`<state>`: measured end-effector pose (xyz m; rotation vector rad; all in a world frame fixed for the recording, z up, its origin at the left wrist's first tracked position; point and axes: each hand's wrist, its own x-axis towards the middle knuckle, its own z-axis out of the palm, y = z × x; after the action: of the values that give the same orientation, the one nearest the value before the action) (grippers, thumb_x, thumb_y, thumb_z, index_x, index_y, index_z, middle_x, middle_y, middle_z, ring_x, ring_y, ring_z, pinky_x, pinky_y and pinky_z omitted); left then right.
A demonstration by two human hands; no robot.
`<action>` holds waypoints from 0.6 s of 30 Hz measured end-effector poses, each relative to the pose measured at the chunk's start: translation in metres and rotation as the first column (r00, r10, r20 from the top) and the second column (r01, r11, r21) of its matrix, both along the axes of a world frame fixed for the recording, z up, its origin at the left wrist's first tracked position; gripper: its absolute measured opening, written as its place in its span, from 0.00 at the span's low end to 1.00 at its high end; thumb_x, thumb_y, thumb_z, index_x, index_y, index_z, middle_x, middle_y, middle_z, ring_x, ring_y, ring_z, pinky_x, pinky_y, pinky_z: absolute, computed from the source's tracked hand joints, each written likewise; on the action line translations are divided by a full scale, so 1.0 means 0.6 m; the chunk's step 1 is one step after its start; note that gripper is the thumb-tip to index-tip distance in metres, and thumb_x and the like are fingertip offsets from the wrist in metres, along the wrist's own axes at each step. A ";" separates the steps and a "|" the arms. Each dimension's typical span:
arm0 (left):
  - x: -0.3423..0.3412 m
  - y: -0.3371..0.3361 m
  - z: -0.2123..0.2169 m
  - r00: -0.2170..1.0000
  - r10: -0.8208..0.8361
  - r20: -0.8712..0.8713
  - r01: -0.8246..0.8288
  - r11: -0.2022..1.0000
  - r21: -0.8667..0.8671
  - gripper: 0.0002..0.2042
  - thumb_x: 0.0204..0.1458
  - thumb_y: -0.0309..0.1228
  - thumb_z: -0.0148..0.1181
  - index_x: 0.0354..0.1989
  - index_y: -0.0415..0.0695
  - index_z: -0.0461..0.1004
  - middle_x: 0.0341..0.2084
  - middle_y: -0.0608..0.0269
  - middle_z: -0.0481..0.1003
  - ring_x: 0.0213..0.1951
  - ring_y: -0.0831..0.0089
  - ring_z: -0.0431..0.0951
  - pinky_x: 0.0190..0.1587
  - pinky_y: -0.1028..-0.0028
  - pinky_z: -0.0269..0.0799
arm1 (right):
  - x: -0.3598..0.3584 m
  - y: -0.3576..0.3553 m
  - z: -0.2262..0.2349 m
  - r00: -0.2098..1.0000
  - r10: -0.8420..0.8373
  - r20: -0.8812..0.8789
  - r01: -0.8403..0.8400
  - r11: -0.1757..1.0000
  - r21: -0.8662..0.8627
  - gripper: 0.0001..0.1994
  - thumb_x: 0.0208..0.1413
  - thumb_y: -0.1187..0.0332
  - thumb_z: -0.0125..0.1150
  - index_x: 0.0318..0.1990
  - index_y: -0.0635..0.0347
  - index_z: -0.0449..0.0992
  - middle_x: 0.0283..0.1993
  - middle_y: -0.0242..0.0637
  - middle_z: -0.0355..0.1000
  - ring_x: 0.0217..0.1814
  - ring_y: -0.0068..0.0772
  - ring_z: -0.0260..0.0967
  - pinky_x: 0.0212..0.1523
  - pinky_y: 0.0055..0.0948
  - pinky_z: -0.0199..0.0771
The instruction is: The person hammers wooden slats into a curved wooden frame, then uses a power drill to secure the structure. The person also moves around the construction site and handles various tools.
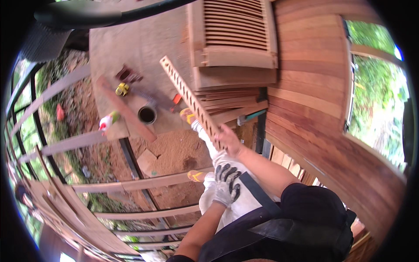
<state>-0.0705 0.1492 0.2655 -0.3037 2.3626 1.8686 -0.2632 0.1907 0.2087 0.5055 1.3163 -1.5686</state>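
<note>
A grey concrete slab point(139, 48) spreads ahead of you, a brown louvred wooden panel point(235, 54) beside a reddish-brown plank wall point(305, 98). Your bare right hand point(228, 142) grips the near end of a long, pale slotted wooden strip point(186, 91) slanting forward-left. Your left hand point(225, 187), in a grey-and-black glove, rests on your white trousers point(236, 208), fingers loosely spread.

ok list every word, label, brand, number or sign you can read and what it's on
None readable.
White-and-red container: too blurred to tell any print.
Yellow object: too small and blurred.
Slotted wooden strip in the right hand: no visible lettering.
</note>
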 end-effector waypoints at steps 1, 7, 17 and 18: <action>0.004 0.001 -0.002 0.999 -0.032 -0.010 0.032 0.999 0.000 0.23 0.50 0.40 0.55 0.55 0.48 0.72 0.59 0.56 0.69 0.67 0.46 0.60 0.72 0.43 0.46 | 0.018 0.023 0.030 0.997 0.019 -0.081 -0.016 0.999 0.039 0.28 0.51 0.66 0.65 0.58 0.61 0.62 0.46 0.39 0.70 0.46 0.28 0.71 0.46 0.30 0.74; 0.014 0.008 -0.012 0.981 -0.195 -0.023 0.195 0.981 -0.013 0.23 0.47 0.37 0.58 0.55 0.49 0.74 0.57 0.55 0.70 0.66 0.47 0.61 0.72 0.43 0.46 | 0.063 0.179 0.091 0.780 0.177 -0.601 0.158 0.872 0.463 0.29 0.49 0.71 0.68 0.59 0.63 0.63 0.48 0.38 0.71 0.52 0.28 0.70 0.54 0.31 0.71; 0.009 -0.007 -0.017 0.934 -0.356 0.030 0.357 0.934 -0.014 0.24 0.47 0.40 0.57 0.55 0.48 0.74 0.58 0.55 0.69 0.67 0.47 0.60 0.71 0.42 0.45 | 0.123 0.304 0.072 0.804 -0.518 -0.293 0.578 0.562 0.592 0.27 0.54 0.62 0.65 0.58 0.64 0.63 0.48 0.41 0.70 0.47 0.32 0.71 0.50 0.32 0.73; 0.010 -0.007 -0.017 0.927 -0.372 0.040 0.373 0.928 -0.013 0.24 0.47 0.40 0.57 0.55 0.48 0.74 0.59 0.55 0.69 0.67 0.47 0.60 0.72 0.42 0.45 | 0.130 0.296 0.050 0.774 -0.570 -0.275 0.602 0.530 0.598 0.28 0.53 0.61 0.66 0.58 0.64 0.63 0.49 0.41 0.70 0.49 0.33 0.70 0.51 0.33 0.73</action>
<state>-0.0645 0.1449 0.2556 0.1063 2.2220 1.6453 -0.1853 0.3684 0.2389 1.5182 1.8682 -1.5851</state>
